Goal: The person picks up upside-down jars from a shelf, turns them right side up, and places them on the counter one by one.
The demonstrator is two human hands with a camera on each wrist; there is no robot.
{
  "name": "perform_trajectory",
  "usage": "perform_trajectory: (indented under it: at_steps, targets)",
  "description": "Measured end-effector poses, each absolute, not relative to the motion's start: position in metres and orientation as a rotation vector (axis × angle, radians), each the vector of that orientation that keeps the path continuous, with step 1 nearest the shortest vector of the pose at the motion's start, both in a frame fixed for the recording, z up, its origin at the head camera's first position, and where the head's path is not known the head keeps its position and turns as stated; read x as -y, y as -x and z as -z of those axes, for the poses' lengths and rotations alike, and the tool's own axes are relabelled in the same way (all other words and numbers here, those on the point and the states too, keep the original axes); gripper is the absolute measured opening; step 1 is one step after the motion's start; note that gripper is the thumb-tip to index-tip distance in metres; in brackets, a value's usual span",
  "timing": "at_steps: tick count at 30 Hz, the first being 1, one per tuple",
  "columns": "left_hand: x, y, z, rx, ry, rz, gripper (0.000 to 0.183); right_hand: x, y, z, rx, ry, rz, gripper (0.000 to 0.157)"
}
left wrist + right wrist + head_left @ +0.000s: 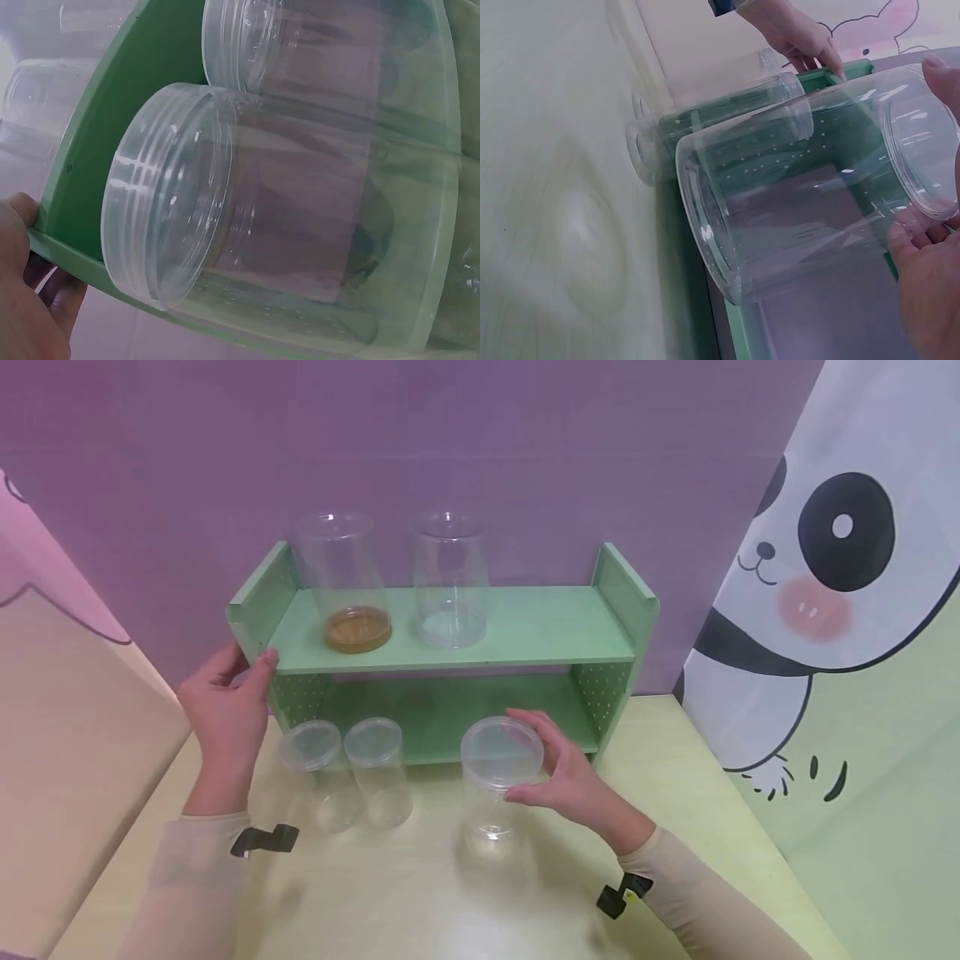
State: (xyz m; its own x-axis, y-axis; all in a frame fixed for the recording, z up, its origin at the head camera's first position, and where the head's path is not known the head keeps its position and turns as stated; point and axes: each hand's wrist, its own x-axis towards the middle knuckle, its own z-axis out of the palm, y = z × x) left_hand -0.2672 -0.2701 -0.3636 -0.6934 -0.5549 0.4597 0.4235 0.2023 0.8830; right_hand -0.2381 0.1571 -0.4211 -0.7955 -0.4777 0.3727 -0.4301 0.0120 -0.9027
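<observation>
A person's right hand (562,772) holds a clear jar (491,797) around its lid (501,752), thumb and fingers spread wide on opposite sides, in front of a green shelf (626,585); the high hold seems to keep the base free, though any gap to the table (360,902) is hard to judge. The left hand (228,702) grips the shelf's left side panel (262,602) between thumb and fingers, apparently to steady it. Near that panel, 2 lidded jars (311,747) stand side by side on the table, limiting room leftward. Above, a brown-based jar (357,631) and a clear-based jar (450,627) occupy the left of the upper board (547,622), leaving open room rightward to the raised end. The lower bay (442,710) opens behind the held jar, between 2 perforated sides.
</observation>
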Motion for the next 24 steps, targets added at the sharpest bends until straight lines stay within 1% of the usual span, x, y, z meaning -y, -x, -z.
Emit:
perform_trajectory:
  at_steps: [4,14,24]
  targets:
    - [0.269,0.267,0.364,1.729,-0.132,1.577,0.035,-0.15,0.243,0.423,-2.208,0.949,1.935,0.103]
    - [0.269,0.268,0.367,1.767,-0.14,1.533,0.035,-0.127,0.255,0.435,-2.255,0.913,1.969,0.101]
    - [0.271,0.268,0.368,1.765,-0.145,1.493,0.035,-0.101,0.256,0.453,-2.289,0.861,1.956,0.104]
